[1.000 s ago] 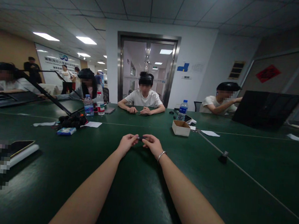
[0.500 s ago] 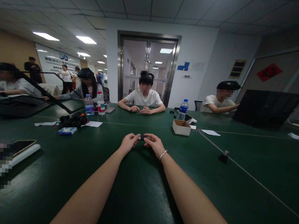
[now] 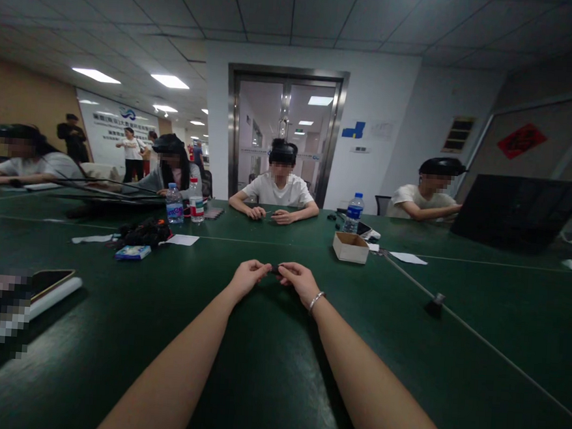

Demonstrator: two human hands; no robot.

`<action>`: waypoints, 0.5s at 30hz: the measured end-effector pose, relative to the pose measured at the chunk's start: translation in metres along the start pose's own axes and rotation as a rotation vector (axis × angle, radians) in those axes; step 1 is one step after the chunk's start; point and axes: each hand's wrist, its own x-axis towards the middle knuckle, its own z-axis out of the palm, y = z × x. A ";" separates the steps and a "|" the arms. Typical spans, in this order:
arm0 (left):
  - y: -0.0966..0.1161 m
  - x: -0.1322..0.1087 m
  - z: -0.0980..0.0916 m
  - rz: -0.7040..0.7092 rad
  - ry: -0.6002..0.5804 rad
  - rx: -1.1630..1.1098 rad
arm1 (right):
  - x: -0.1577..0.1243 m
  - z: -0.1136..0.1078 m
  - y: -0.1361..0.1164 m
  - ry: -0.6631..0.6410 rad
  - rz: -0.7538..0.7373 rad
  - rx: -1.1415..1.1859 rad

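Observation:
Between my two hands is a small dark object (image 3: pixel 275 269), too small to name, held just above the green table (image 3: pixel 277 344). My left hand (image 3: pixel 249 277) pinches its left end between thumb and fingers. Its right end is in the closed fingertips of my right hand (image 3: pixel 301 282), which has a silver bracelet (image 3: pixel 316 300) at the wrist. Much of the object is covered by the fingertips.
An open cardboard box (image 3: pixel 351 248) and a water bottle (image 3: pixel 354 213) stand ahead to the right. Left of centre are bottles (image 3: pixel 174 205), a black tangled bundle (image 3: pixel 144 232) and a blue packet (image 3: pixel 133 252). A black clip-like piece (image 3: pixel 435 305) lies right. Co-workers sit opposite.
My view has tilted up slightly. Both hands stay together on the small dark object, with slight finger movement. At the far left, the black frame that stood raised now lies low.

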 end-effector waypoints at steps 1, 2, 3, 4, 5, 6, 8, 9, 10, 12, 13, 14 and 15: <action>0.000 0.000 0.001 -0.006 0.010 0.042 | 0.000 0.000 0.000 -0.001 -0.002 0.004; 0.001 0.001 0.001 -0.010 0.024 0.078 | 0.000 -0.001 0.001 -0.006 -0.008 0.005; 0.001 0.001 0.002 -0.012 0.038 0.108 | 0.000 -0.001 0.000 -0.016 -0.016 0.004; 0.002 0.000 0.003 -0.012 0.047 0.134 | -0.001 -0.002 0.000 -0.029 -0.024 0.004; 0.002 0.000 0.003 -0.011 0.054 0.160 | -0.001 -0.002 0.000 -0.045 -0.032 0.005; 0.003 -0.001 0.003 -0.010 0.059 0.188 | -0.002 -0.002 -0.001 -0.063 -0.038 0.008; 0.003 -0.002 0.003 -0.009 0.069 0.241 | -0.003 -0.002 -0.002 -0.097 -0.048 0.022; 0.003 -0.002 0.002 -0.015 0.076 0.262 | -0.004 -0.002 -0.002 -0.111 -0.051 0.030; 0.003 -0.003 0.002 -0.022 0.087 0.279 | -0.004 -0.002 -0.003 -0.123 -0.052 0.037; 0.002 -0.003 0.002 -0.042 0.111 0.304 | -0.005 -0.002 -0.003 -0.139 -0.049 0.046; 0.003 -0.003 0.002 -0.051 0.123 0.318 | -0.005 -0.002 -0.003 -0.143 -0.048 0.046; 0.003 -0.002 0.003 -0.060 0.133 0.335 | -0.005 -0.002 -0.003 -0.147 -0.047 0.041; 0.003 -0.002 0.003 -0.067 0.143 0.352 | -0.005 -0.003 -0.003 -0.147 -0.048 0.031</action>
